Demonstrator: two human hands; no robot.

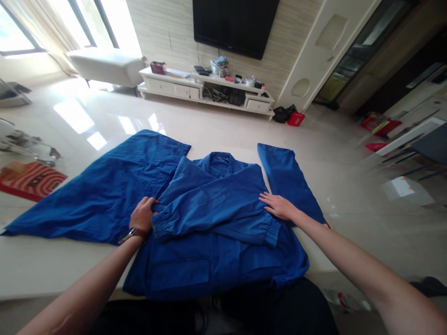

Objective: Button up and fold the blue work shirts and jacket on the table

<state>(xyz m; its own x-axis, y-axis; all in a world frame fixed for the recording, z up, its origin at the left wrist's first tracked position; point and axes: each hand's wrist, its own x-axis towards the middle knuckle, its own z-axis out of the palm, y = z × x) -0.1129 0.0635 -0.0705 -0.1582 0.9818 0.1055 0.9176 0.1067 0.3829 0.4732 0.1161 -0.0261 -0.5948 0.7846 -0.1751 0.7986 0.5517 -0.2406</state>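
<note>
A blue long-sleeved jacket (209,200) lies front up, its collar away from me and both sleeves crossed over its chest. At its left side my left hand (142,214), with a watch on the wrist, has its fingers curled on the jacket's edge beside an elastic cuff (162,227). My right hand (277,206) rests flat on the right side of the jacket, fingers stretched out, near the other cuff (273,231). The jacket's lower part, with a flap pocket (179,274), hangs towards my lap.
Another blue cloth (101,186) spreads out at the left, and a smaller blue piece (291,181) lies at the right. All rest on a pale tabletop (42,270). A red-striped paper bag (33,180) is at far left. A white TV cabinet (171,86) stands beyond.
</note>
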